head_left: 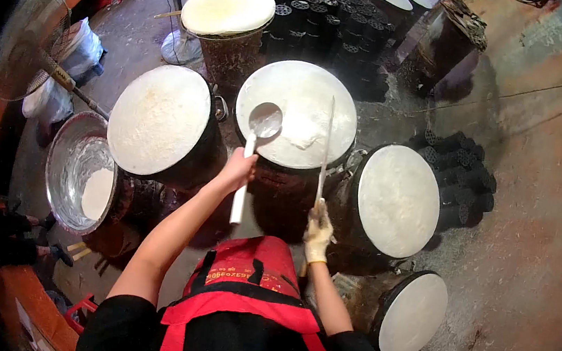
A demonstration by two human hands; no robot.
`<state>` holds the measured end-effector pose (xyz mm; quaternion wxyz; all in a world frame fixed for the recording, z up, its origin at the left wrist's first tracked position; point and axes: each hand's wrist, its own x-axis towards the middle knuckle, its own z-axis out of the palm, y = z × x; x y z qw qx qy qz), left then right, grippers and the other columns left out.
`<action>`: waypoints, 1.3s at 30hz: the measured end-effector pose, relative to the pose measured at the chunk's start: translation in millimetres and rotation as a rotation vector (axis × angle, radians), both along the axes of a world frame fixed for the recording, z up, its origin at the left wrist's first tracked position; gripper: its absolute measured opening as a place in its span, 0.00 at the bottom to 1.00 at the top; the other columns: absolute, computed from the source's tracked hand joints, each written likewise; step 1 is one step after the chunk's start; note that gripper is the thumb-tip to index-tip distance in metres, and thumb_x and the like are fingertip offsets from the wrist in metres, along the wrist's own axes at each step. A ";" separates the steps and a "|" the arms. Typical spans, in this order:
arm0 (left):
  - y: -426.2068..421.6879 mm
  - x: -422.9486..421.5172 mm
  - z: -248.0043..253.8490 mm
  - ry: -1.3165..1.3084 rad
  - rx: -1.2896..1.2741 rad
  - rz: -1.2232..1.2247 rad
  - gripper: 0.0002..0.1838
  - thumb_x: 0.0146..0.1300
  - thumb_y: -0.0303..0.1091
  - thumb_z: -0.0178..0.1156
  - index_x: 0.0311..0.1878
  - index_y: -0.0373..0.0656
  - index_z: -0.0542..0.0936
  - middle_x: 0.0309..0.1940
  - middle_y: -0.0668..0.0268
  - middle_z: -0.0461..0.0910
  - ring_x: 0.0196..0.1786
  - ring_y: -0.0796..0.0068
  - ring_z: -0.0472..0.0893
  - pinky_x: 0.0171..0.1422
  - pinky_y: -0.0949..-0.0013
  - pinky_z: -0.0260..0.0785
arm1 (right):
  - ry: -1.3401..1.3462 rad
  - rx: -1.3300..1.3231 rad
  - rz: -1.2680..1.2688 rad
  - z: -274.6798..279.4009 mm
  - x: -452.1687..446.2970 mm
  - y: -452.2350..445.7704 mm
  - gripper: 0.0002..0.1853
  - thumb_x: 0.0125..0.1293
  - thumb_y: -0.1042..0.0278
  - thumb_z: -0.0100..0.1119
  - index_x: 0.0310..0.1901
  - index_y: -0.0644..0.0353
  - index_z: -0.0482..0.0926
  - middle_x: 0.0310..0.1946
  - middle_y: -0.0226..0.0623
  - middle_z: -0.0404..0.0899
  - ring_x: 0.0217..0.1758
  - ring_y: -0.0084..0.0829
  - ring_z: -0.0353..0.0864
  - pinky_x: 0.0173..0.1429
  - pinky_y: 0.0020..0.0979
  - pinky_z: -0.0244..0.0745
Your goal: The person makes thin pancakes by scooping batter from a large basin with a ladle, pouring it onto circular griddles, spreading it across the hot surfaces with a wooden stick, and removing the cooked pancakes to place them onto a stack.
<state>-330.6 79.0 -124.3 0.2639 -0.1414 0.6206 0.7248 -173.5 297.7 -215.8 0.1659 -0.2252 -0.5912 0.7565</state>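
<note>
My left hand (238, 169) is bare and wrapped round the white handle of a ladle (266, 120). The ladle's metal bowl, wet with pale batter, hangs over the left part of a round griddle (339, 98). A wet, shiny patch of batter (302, 118) lies on the griddle's pale coating. Gloved, my right hand (318, 233) grips a long thin flat blade (328, 139), which points away from me across the griddle's right side. Whether the blade touches the surface I cannot tell.
Coated round griddles on drum stoves stand at left (160, 118) and right (398, 200). A metal basin (61, 169) holds white batter and a pale round thing. Behind are stacked flatbreads (228, 9) and black coal briquettes (299, 27). More briquettes (463, 177) lie right; a wire strainer (30, 46) is left.
</note>
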 end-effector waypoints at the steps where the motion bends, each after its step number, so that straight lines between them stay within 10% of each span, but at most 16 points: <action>1: 14.5 -5.5 2.8 -0.003 -0.103 0.007 0.06 0.60 0.25 0.49 0.38 0.37 0.63 0.20 0.66 0.65 0.17 0.76 0.68 0.16 0.71 0.62 | 0.074 0.132 0.073 7.8 -2.3 -15.8 0.23 0.63 0.69 0.58 0.59 0.68 0.69 0.58 0.38 0.71 0.59 0.28 0.70 0.63 0.26 0.61; 4: 55.8 -6.8 -4.7 -0.130 -0.055 0.153 0.05 0.59 0.23 0.45 0.38 0.32 0.65 0.20 0.61 0.68 0.16 0.71 0.69 0.16 0.70 0.64 | -0.105 -0.256 0.173 -3.5 -9.9 -48.7 0.23 0.64 0.67 0.56 0.59 0.68 0.68 0.56 0.39 0.72 0.56 0.30 0.72 0.59 0.28 0.66; 7: 25.3 -42.0 -75.7 -0.323 0.670 0.012 0.17 0.63 0.27 0.50 0.53 0.29 0.64 0.22 0.68 0.68 0.20 0.83 0.70 0.16 0.80 0.65 | -0.452 -0.305 0.345 69.9 -14.3 -47.9 0.18 0.65 0.64 0.53 0.57 0.44 0.73 0.17 0.22 0.65 0.11 0.16 0.55 0.11 0.24 0.51; 9: 4.8 -11.9 69.2 -0.554 0.749 0.164 0.05 0.66 0.29 0.45 0.35 0.37 0.65 0.17 0.73 0.60 0.14 0.88 0.59 0.13 0.84 0.51 | -0.279 -0.215 0.257 58.1 -29.2 -21.9 0.14 0.65 0.63 0.53 0.53 0.46 0.75 0.15 0.22 0.63 0.09 0.17 0.56 0.11 0.24 0.52; 12: -30.2 12.3 95.6 -0.442 0.631 -0.026 0.06 0.67 0.30 0.46 0.36 0.38 0.65 0.19 0.73 0.61 0.15 0.89 0.56 0.11 0.86 0.48 | -0.203 -0.425 -0.046 56.3 -57.6 13.6 0.11 0.66 0.62 0.53 0.49 0.48 0.75 0.14 0.21 0.61 0.08 0.17 0.54 0.09 0.22 0.48; 16: -58.3 31.5 89.0 -0.514 0.544 0.014 0.05 0.66 0.29 0.47 0.36 0.38 0.65 0.20 0.71 0.62 0.15 0.88 0.57 0.12 0.86 0.48 | -0.109 0.376 0.209 22.7 -28.3 -40.4 0.18 0.65 0.67 0.53 0.57 0.57 0.73 0.40 0.39 0.79 0.44 0.20 0.76 0.50 0.19 0.69; 18: -75.0 53.4 76.5 -0.498 0.438 0.017 0.06 0.65 0.28 0.47 0.34 0.37 0.65 0.20 0.70 0.64 0.16 0.88 0.58 0.12 0.85 0.49 | -0.173 0.386 0.533 91.9 -8.0 -71.2 0.29 0.67 0.50 0.49 0.60 0.67 0.68 0.61 0.41 0.68 0.62 0.28 0.67 0.63 0.27 0.62; 23: -120.4 114.3 64.5 -0.396 0.329 0.091 0.07 0.65 0.28 0.48 0.31 0.40 0.64 0.21 0.69 0.65 0.17 0.86 0.61 0.15 0.84 0.52 | -0.176 0.407 0.134 99.5 -59.9 -47.5 0.21 0.64 0.76 0.49 0.60 0.68 0.67 0.56 0.43 0.73 0.57 0.26 0.71 0.61 0.26 0.63; 28: -146.6 130.9 55.9 -0.417 0.343 0.193 0.05 0.64 0.27 0.48 0.33 0.40 0.64 0.22 0.69 0.66 0.17 0.86 0.61 0.16 0.83 0.52 | -0.414 0.983 0.558 73.2 -23.6 -81.4 0.23 0.61 0.68 0.58 0.59 0.55 0.71 0.48 0.44 0.79 0.48 0.28 0.78 0.53 0.28 0.70; 34: -162.9 132.4 67.5 -0.423 0.402 0.186 0.05 0.65 0.27 0.49 0.33 0.41 0.64 0.23 0.71 0.64 0.18 0.88 0.60 0.15 0.84 0.50 | 0.009 0.384 -0.159 26.5 -19.6 -58.2 0.19 0.67 0.63 0.51 0.58 0.54 0.72 0.46 0.32 0.77 0.43 0.25 0.76 0.46 0.24 0.74; 39: -164.4 123.9 74.1 -0.441 0.446 0.163 0.05 0.65 0.29 0.50 0.34 0.41 0.65 0.22 0.72 0.63 0.18 0.89 0.58 0.15 0.85 0.48 | -0.264 0.651 0.307 3.5 44.5 -97.6 0.24 0.63 0.69 0.55 0.61 0.53 0.69 0.50 0.40 0.78 0.45 0.23 0.78 0.49 0.25 0.71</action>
